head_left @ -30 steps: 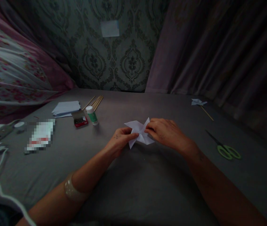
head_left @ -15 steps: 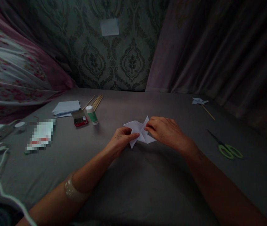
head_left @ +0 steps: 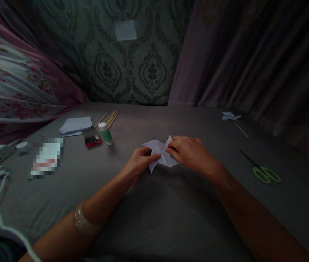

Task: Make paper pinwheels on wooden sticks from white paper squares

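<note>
Presently, one pinwheel (head_left: 158,148), white paper, between both hands. Left hand (head_left: 143,159): grip closed on the pinwheel's left side, thumb on top near its centre. Right hand (head_left: 188,151): grip pinched narrow on the pinwheel's right side, fingertips near the middle. Right of the right grip, well apart: scissors (head_left: 260,171), green-handled; farther beyond, a second pinwheel (head_left: 229,116) on a stick. Left of and beyond the left grip: bottle (head_left: 106,134), green, white-capped; beside it, box (head_left: 93,141), red, open; behind these, loose sticks (head_left: 111,119) and paper (head_left: 76,125), stacked. Under the grips: cloth (head_left: 168,218), grey.
</note>
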`<state>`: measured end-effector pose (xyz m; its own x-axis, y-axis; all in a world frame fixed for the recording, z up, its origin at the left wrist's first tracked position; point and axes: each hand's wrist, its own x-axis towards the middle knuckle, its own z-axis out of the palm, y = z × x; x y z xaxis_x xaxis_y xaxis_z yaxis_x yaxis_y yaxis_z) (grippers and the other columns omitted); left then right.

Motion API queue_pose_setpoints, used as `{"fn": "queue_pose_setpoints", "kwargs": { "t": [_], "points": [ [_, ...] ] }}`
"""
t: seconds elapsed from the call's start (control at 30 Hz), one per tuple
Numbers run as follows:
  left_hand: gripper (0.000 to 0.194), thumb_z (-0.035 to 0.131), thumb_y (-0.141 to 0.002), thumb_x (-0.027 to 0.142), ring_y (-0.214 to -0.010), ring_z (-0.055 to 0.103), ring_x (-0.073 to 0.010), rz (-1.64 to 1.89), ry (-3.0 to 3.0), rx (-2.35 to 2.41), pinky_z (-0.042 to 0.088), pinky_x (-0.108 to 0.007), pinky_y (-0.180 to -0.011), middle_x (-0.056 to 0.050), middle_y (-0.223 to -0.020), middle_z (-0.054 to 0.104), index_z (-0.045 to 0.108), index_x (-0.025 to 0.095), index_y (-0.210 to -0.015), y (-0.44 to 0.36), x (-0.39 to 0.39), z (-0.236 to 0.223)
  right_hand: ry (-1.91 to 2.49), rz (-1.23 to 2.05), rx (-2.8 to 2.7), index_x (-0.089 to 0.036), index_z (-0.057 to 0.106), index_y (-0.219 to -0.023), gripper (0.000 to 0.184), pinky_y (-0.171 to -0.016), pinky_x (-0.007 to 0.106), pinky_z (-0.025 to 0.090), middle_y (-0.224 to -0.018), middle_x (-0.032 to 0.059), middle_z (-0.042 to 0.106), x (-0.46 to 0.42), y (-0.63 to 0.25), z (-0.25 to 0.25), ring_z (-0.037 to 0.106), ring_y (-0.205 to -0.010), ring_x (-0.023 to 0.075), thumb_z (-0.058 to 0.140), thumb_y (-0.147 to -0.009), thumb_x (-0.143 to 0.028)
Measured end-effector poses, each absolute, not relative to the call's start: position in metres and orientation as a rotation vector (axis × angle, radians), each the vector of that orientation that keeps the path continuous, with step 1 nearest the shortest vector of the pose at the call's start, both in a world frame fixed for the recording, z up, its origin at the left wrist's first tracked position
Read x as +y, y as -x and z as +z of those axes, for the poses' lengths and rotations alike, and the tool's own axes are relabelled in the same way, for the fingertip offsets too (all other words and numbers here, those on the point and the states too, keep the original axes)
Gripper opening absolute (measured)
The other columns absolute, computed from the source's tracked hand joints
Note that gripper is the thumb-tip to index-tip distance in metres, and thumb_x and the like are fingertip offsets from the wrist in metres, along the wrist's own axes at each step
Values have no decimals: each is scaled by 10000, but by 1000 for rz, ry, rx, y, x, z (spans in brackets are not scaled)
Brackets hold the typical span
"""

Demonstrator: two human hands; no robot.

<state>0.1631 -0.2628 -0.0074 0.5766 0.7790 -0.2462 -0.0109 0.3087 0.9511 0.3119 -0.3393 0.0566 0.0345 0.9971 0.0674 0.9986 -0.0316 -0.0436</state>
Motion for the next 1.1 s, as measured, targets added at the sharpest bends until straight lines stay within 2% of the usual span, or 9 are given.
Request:
{"fn": "queue_pose_setpoints", "kwargs": {
  "t": [0.4, 0.8, 1.1],
  "points": [
    [158, 747, -593, 204, -564, 579, -123, 609, -1165, 827, 423, -229, -541, -37, -690, 675, 674, 126, -709, -163, -263, -6, 2165, -83, -2141, -203, 678, -913, 199, -603, 272, 307, -939, 44, 661, -339, -312, 53, 612, -835, 164, 500, -916, -292],
    [232, 755, -570, 243, -558, 579, -129, 623, -1183, 867, 406, -227, -523, -52, -693, 670, 669, 110, -740, -162, -262, -7, 2151, -65, -2141, -202, 687, -915, 201, -596, 274, 303, -947, 36, 670, -340, -309, 55, 615, -830, 162, 507, -913, -290],
    [212, 753, -574, 228, -577, 589, -132, 624, -1172, 852, 419, -230, -542, -55, -715, 682, 683, 113, -738, -162, -262, -7, 2136, -63, -2150, -212, 682, -914, 203, -605, 269, 310, -950, 34, 664, -339, -312, 52, 608, -825, 156, 501, -913, -304]
  ]
}}
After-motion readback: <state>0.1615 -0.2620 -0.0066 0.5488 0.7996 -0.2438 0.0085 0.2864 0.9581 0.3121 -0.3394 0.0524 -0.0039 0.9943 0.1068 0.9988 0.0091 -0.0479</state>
